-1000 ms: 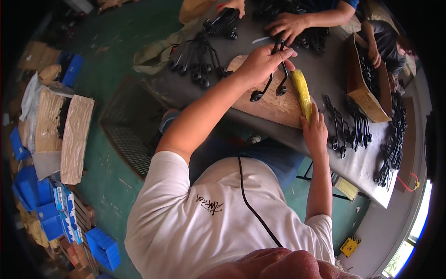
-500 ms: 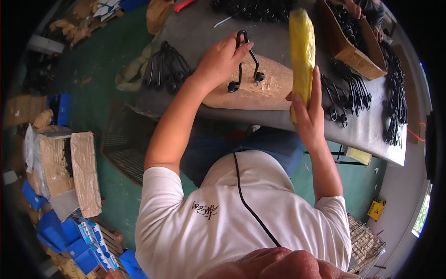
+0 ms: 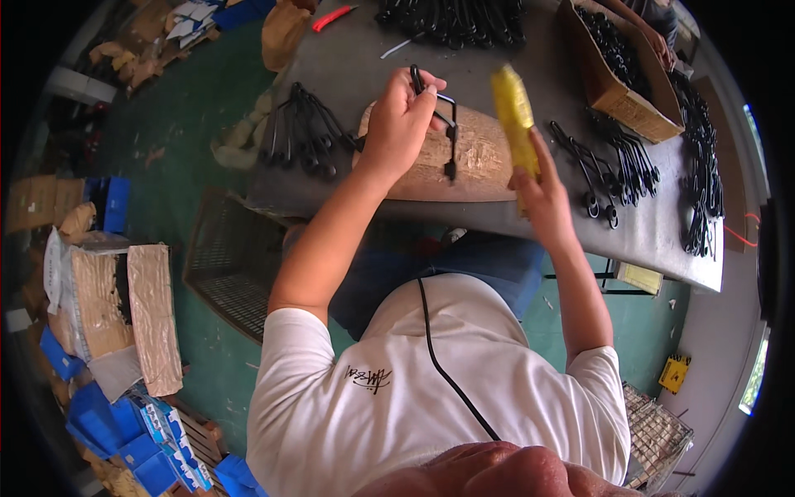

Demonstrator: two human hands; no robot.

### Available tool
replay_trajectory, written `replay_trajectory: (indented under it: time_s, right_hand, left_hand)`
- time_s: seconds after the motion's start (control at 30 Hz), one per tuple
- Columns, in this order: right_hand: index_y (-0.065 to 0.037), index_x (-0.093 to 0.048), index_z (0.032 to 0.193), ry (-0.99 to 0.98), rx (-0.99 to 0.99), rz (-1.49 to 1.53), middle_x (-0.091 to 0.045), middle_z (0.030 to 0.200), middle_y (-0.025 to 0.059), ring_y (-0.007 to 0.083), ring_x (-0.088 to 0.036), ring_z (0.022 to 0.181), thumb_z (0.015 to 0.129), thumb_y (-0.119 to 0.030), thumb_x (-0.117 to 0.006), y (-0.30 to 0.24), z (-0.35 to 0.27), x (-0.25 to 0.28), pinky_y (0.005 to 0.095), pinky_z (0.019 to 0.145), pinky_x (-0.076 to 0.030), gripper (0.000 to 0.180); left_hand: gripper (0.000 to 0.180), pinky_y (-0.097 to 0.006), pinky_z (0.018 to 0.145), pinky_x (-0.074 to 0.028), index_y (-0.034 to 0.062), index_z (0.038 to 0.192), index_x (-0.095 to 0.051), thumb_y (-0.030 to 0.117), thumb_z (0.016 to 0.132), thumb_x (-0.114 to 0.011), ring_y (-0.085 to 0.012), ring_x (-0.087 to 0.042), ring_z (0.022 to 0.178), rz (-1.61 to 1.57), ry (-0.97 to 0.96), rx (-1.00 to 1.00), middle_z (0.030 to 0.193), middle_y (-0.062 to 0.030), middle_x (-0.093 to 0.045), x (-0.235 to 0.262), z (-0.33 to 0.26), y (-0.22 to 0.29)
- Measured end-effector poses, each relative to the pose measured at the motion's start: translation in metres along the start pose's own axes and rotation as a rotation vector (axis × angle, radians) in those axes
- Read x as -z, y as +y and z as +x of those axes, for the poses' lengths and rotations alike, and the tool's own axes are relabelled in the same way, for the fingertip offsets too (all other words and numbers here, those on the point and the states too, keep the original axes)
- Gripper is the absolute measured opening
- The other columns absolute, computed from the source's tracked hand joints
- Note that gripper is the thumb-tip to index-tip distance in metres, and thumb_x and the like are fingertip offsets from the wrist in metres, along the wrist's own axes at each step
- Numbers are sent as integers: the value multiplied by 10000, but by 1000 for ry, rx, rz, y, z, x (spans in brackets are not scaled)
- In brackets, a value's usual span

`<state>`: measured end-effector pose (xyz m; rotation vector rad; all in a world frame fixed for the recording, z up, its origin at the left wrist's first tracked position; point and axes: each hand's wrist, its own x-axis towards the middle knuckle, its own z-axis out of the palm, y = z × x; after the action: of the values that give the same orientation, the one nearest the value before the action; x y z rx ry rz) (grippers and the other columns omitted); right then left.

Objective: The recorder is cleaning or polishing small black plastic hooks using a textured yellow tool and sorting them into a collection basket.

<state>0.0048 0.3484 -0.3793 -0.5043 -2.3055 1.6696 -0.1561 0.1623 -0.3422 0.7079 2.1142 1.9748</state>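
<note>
My left hand [image 3: 397, 128] is closed around the bend of a black U-shaped rod [image 3: 453, 141] with small round ends. The rod is turned on its side above a brown, worn pad [image 3: 480, 161] at the table's near edge; whether its lower end touches the pad I cannot tell. My right hand [image 3: 542, 197] grips the lower part of a thick bar wrapped in yellow [image 3: 514, 108]. The bar leans left over the pad's right end, apart from the rod. Its inner material is hidden by the wrapping.
Similar black rods lie left of the pad [image 3: 305, 128], to its right [image 3: 633, 166] and in a far pile [image 3: 451, 21]. An open cardboard box [image 3: 642, 116] of black parts stands far right, a person's arm [image 3: 650, 29] beside it. A plastic crate [image 3: 224, 261] is below left.
The yellow bar has come down from upright and tilted left toward the pad. My left hand has shifted slightly left and nearer, and the U-shaped rod has turned from facing flat to sideways.
</note>
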Motion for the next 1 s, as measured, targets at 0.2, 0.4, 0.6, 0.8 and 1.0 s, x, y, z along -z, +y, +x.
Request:
replay_trajectory:
  time_s: [0.2,0.4,0.6,0.8,1.0]
  right_hand:
    - [-173,-246,1598,182,223,-33,-653,1004,98,111,-597,856,1006,-121,-520,-66,-24,14,272,765,-509,654]
    - [-191,-225,1585,-51,270,-360,-627,1210,305,476,-638,1066,962,-96,-558,1,-12,-12,482,885,-509,712]
    - [-254,-321,1552,-172,84,-361,-665,1028,313,473,-660,977,939,-151,-581,16,-1,-14,492,846,-516,674]
    - [-184,-456,1482,81,277,-717,-656,1084,228,431,-656,957,923,-175,-631,36,-9,11,506,797,-526,586]
    - [-102,-627,1301,95,432,-833,-584,1075,161,352,-613,974,926,-163,-635,11,0,-4,431,858,-504,379]
  left_hand:
    - [268,-293,661,-550,21,972,-570,221,923,-741,-172,-696,722,354,43,-329,844,-89,-690,-21,-24,8]
    - [256,-270,612,-526,21,956,-581,208,915,-751,-142,-672,666,323,8,-295,790,-76,-681,-33,-9,7]
    - [221,-275,607,-510,16,930,-567,158,908,-735,-124,-634,643,376,98,-257,757,-58,-649,-23,-21,13]
    - [215,-241,611,-478,7,1130,-575,189,1057,-487,-85,-574,684,-65,400,-238,969,-97,-698,26,4,-6]
    - [419,-409,711,-528,1,1055,-637,387,1039,-474,-299,-697,784,524,541,92,953,-153,-728,180,45,-61]
